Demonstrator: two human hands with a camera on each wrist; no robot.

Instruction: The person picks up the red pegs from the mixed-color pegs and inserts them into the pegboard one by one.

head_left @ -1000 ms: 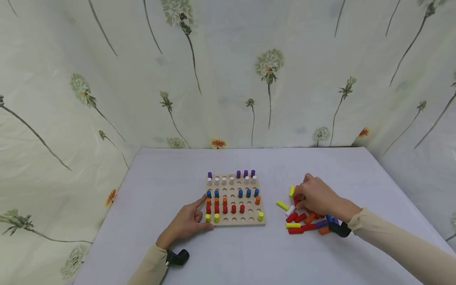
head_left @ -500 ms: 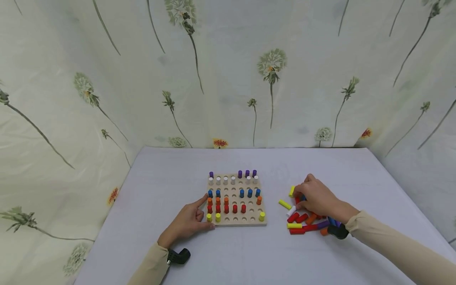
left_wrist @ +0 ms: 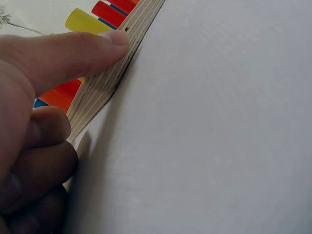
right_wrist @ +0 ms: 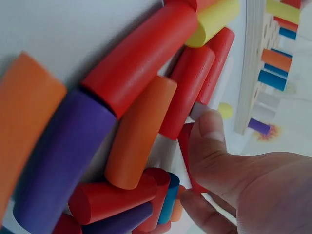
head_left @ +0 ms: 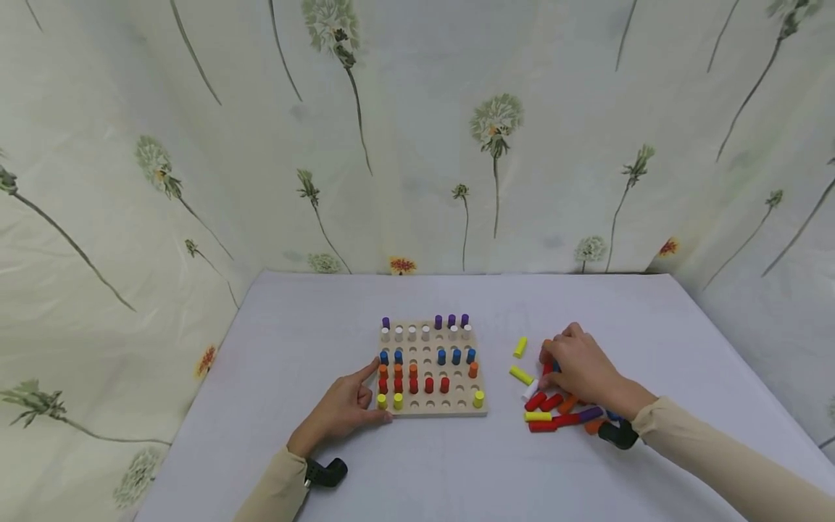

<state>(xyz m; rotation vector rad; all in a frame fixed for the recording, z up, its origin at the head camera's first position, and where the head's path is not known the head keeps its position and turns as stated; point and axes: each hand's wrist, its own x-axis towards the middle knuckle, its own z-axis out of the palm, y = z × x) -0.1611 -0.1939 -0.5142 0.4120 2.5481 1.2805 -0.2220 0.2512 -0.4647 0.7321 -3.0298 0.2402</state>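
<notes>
A wooden pegboard (head_left: pixel 450 412) lies on the table with upright coloured pegs in several rows, among empty holes. My left hand (head_left: pixel 342 406) is at its front left corner, index finger straight along the left side and thumb (left_wrist: pixel 105 48) straight against the front edge. The other fingers are folded and touch no peg. To the right, my right hand (head_left: pixel 580 370) reaches down into a loose pile of pegs. Its thumb and fingers pinch a red peg (right_wrist: pixel 186 146), mostly hidden behind the thumb. Next to it lie a red peg (right_wrist: pixel 187 92) and an orange peg (right_wrist: pixel 141 131).
Loose yellow pegs (head_left: pixel 521 375) and a white peg (head_left: pixel 530 390) lie at the pile's left side. A purple peg (head_left: pixel 590 414) is near the right wrist. Floral cloth (head_left: pixel 417 145) hangs behind the table (head_left: pixel 293 312).
A yellow peg beside the right fingertips has shifted left, away from the pile. The right hand has stayed in nearly the same spot. The left hand and pegboard stay together.
</notes>
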